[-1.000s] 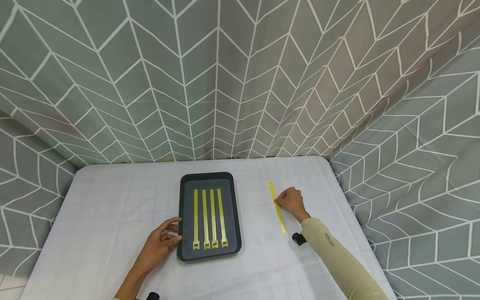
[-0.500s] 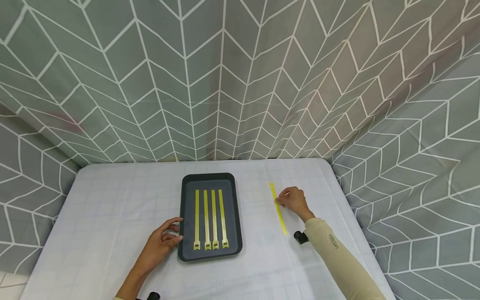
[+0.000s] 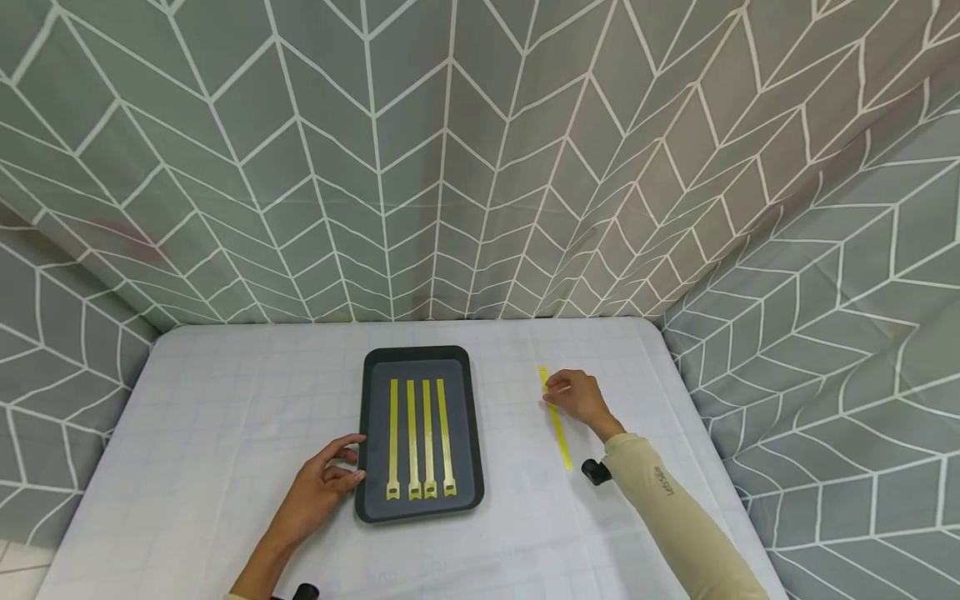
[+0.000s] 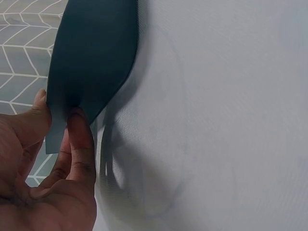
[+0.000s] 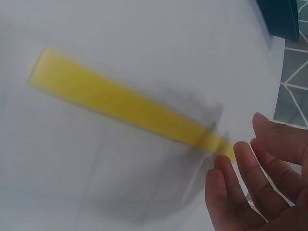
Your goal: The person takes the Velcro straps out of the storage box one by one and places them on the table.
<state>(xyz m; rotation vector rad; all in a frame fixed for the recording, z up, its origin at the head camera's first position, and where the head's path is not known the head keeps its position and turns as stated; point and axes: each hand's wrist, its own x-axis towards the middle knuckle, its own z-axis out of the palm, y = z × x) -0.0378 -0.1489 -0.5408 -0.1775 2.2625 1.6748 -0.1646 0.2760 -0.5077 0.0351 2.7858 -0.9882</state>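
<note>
Head view: far part of yellow strap (image 3: 557, 425) beneath right hand (image 3: 581, 396)

Gry chevron curtains (image 3: 408, 150), 3 sides, wht-clothed tbl (image 3: 225, 400), pale flr tiles (image 3: 26, 560)

The left forearm (image 3: 258, 562) angles up to a left hand (image 3: 317, 493) whose thumb and bent fingers oppose each other in a pinch, while the beige-sleeved right forearm (image 3: 678, 517) slants inward to a right hand (image 3: 577, 395) with loosely bent fingers, its thumb apart.
</note>
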